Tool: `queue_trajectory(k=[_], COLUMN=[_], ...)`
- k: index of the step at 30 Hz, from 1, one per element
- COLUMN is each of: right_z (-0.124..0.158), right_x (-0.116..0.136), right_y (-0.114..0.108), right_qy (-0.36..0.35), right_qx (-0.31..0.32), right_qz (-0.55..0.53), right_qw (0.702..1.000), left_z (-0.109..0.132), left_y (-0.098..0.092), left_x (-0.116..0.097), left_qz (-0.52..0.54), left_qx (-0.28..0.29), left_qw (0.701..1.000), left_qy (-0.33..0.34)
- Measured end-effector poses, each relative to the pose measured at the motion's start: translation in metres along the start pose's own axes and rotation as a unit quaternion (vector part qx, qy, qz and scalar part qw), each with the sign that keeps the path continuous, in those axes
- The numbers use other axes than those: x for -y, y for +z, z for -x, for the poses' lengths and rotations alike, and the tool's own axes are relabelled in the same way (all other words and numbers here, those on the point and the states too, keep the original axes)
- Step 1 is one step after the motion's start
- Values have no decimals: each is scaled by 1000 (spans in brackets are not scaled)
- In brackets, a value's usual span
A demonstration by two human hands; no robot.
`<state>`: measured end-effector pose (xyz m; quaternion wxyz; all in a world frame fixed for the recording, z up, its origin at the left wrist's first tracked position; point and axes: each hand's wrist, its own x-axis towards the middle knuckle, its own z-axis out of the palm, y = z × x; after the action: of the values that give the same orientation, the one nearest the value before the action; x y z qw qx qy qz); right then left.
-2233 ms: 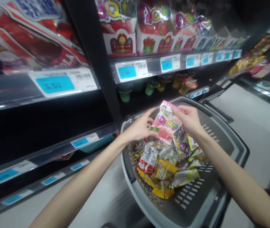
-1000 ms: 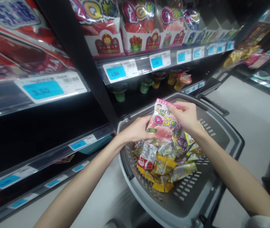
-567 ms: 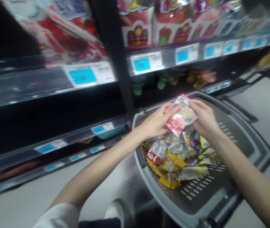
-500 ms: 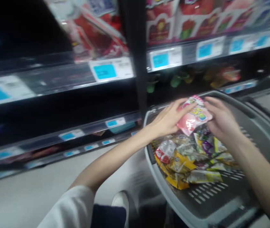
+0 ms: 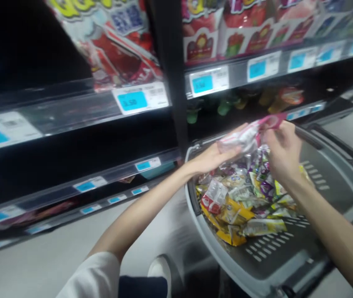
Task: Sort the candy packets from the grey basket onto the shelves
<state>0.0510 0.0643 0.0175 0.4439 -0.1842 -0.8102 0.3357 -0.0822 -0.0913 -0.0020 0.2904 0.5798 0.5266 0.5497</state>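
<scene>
A pink and white snack packet (image 5: 249,136), blurred by motion, is held between both hands above the far left part of a grey shopping basket (image 5: 330,165). My left hand (image 5: 221,156) has it from the left, fingers stretched along its lower side. Closed fingers of my right hand (image 5: 284,153) pinch its dark pink right end. Below the hands, the basket holds many small packets: a red and white packet (image 5: 214,194), yellow packets (image 5: 234,215), a purple packet (image 5: 267,188) and a pale yellow one (image 5: 265,227). The packet's printed face is mostly turned from view.
Dark store shelves run along the left and back, with blue and white price tags (image 5: 141,98) on their edges. Large red snack bags (image 5: 126,49) stand on the upper shelf. A black post (image 5: 176,74) divides the shelving. A white shoe (image 5: 160,271) shows on the pale floor.
The packet has tipped, its printed pink face turning away. My right hand has closed into a pinch at its right end, and my left hand has shifted slightly beneath it.
</scene>
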Motion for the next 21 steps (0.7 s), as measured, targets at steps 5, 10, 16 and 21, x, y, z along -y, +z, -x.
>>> queue_trajectory(k=[5,10,16,21], right_z=[-1,1,1,-1], right_x=[-2,6,15,14], right_y=[-6,-10,-16,-18], right_qy=[22,59,71,57], right_qx=[-57,-54,-42,-52], right_qz=[-25,-33,-44,-26], right_qw=[998,996,996,997], left_z=[4,8,9,7], left_y=[0,3,8,9], left_x=[2,-2,-16,-27], left_qz=[-20,-62,42,-3], left_qx=[48,151,260,246], left_qw=[995,979,952,950], left_qy=[-88,-121,-157,-194])
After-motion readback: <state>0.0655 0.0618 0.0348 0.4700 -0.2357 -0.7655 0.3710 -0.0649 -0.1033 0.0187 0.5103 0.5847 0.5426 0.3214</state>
